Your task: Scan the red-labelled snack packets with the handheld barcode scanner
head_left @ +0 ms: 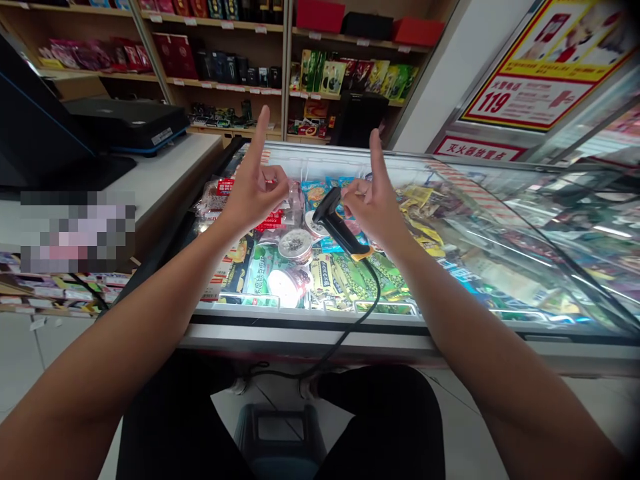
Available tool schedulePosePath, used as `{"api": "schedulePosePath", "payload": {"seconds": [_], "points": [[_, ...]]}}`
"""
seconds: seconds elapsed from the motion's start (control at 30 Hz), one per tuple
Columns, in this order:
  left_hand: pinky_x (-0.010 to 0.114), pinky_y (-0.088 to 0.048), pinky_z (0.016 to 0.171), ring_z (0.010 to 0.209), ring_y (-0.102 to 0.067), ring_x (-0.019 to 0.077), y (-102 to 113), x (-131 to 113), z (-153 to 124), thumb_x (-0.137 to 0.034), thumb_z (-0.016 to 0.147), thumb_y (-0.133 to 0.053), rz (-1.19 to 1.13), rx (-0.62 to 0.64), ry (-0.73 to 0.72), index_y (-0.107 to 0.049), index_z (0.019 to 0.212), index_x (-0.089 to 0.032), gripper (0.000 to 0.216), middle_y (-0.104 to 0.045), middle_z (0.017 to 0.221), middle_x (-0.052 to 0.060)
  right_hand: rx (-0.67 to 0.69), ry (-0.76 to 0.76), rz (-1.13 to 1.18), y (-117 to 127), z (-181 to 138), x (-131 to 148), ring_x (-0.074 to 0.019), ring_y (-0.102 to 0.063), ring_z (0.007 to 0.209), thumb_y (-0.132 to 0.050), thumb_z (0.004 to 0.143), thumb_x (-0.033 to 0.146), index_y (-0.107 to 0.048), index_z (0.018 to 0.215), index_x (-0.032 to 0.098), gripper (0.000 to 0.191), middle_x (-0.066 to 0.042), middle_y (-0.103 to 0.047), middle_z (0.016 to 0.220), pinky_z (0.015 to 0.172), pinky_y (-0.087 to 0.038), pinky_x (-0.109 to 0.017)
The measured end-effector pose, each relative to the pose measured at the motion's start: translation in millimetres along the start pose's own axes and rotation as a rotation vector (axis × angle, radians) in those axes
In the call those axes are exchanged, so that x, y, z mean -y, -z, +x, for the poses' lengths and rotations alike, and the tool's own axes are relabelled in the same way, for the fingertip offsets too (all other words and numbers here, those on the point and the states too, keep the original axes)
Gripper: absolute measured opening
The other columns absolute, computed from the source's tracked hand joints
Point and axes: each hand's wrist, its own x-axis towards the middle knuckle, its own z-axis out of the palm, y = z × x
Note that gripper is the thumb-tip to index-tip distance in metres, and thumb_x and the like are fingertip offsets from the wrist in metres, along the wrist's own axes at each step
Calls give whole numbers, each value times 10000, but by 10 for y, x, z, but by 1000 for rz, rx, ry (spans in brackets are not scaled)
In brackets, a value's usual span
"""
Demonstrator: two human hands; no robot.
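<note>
Scanner (343,230), right there in the middle of the frame, black with a dab of yellow at the handle's end, its head toward the upper left and its grip slanting down to the right! It lies over the glass top of a lit freezer (300,339), and its black cable (360,320) loops down across the front edge toward the floor.

Now the hands, one on either side! The left hand (257,187), left of centre, has its index finger pointing straight up, the other fingers curled in toward the thumb, nothing seen in its grip. The right hand (375,200), right of centre, nearly mirrors it: index up, the rest folded in, just beside the scanner's head; whether those fingers touch it, I cannot tell.

Under the glass, what a crowd: round tubs (295,245) near the centre, green packets (385,275) below the scanner, yellow packs (425,233) off to the right.

Upper left, a black device (125,123) sits on a pale counter (200,150). Stocked shelves (225,25) span the top, and a red-and-yellow sign (525,100) reading 119 fills the upper right. Down at the bottom, dark-clad legs (395,413) flank a grey stool (280,457)!
</note>
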Motion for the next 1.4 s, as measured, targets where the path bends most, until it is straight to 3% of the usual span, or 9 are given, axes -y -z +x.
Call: {"api": "schedulePosePath", "payload": {"seconds": [0.27,0.37,0.5,0.57,0.7,0.9,1.1,1.23,1.4], "points": [[240,-377,463,465,-441,102,-62,90,-23,-201,787,-721,-99,84,2,-191,1635,-355,1013,-519,606,-76,53,-47,60,-30,-1,-78,-214,-642,693,-532,976,330,53,1696,326,927,-30,-646,868,640,-572,-369],[247,-361,467,463,-424,100,-71,82,-26,-200,786,-723,-105,77,32,-342,1569,-361,885,-533,615,-70,51,-41,91,-60,-6,-74,-225,-639,713,-536,977,399,-25,1699,335,887,-31,-641,872,656,-563,-382],[240,-322,457,465,-423,79,-18,33,10,-320,858,-672,-163,48,66,-702,1004,-234,172,-519,606,-27,9,-117,332,-28,47,-67,-197,-575,655,-558,957,573,-502,1519,346,608,-7,-562,732,629,-503,-362],[244,-280,429,429,-350,64,44,-34,34,-492,935,-556,-284,94,132,-588,642,-198,417,-410,536,-24,82,-158,607,63,90,-65,-173,-479,558,-511,931,714,-718,1146,297,513,15,-438,585,549,-431,-329],[280,-284,394,378,-265,69,145,-186,33,-810,929,-173,-533,197,370,-327,461,-222,768,-234,462,-28,421,-170,1181,288,158,-112,-119,-238,442,-433,823,910,-462,531,237,734,48,-217,449,463,-313,-301],[259,-272,356,334,-256,69,-14,-133,-68,-963,782,-80,-919,255,670,-240,452,-223,826,-207,404,-39,629,-230,1461,202,166,-244,-101,-146,434,-350,777,982,-224,508,232,806,62,-159,439,449,-250,-284],[258,-260,337,330,-254,73,-252,37,-166,-962,782,-214,-913,245,730,-279,471,-230,797,-258,404,-40,453,-469,1102,43,60,-166,-118,-142,482,-158,819,972,-200,554,247,773,49,-149,497,511,-248,-299],[288,-239,347,349,-225,86,-239,28,-142,-979,749,-265,-678,228,578,-276,470,-246,785,-243,419,-41,298,-406,718,114,53,-112,-156,-242,502,-151,765,1002,-296,582,269,769,30,-212,515,533,-302,-337],[294,-262,471,472,-342,128,195,-33,90,-826,918,-236,269,-4,279,-446,565,-233,722,-362,513,0,151,-175,15,214,78,-103,-229,-518,658,-388,851,889,-592,781,239,685,-65,-537,676,596,-356,-352]]}}
